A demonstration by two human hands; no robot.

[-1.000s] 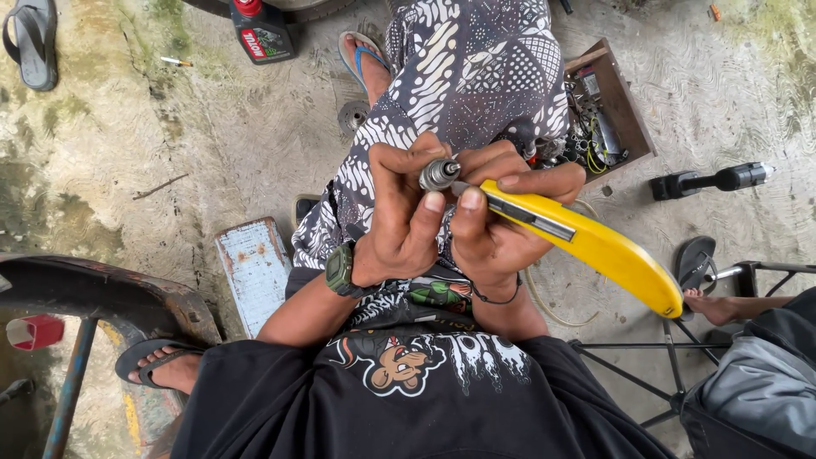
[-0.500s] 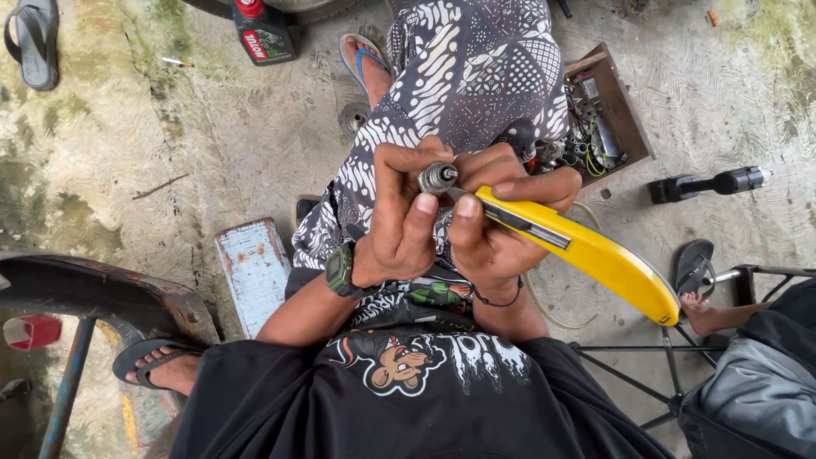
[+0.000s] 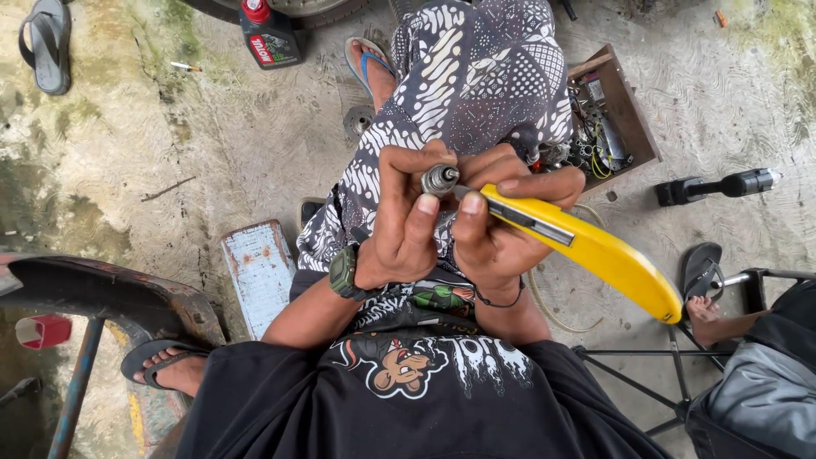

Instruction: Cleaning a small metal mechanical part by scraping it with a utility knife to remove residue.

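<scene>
Small metal part and yellow knife held together over the lap.

Small grey metal part (image 3: 439,179) is pinched in the left hand (image 3: 406,223), fingers closed on it. Yellow utility knife (image 3: 586,248) is gripped in the right hand (image 3: 497,225), its tip touching the part. Wooden parts box (image 3: 614,115) lies beyond the right hand.

Black oil bottle (image 3: 270,34) — red cap, top left.

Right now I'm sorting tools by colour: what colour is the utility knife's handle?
Yellow; the utility knife in the right hand shows best in the head view.
</scene>
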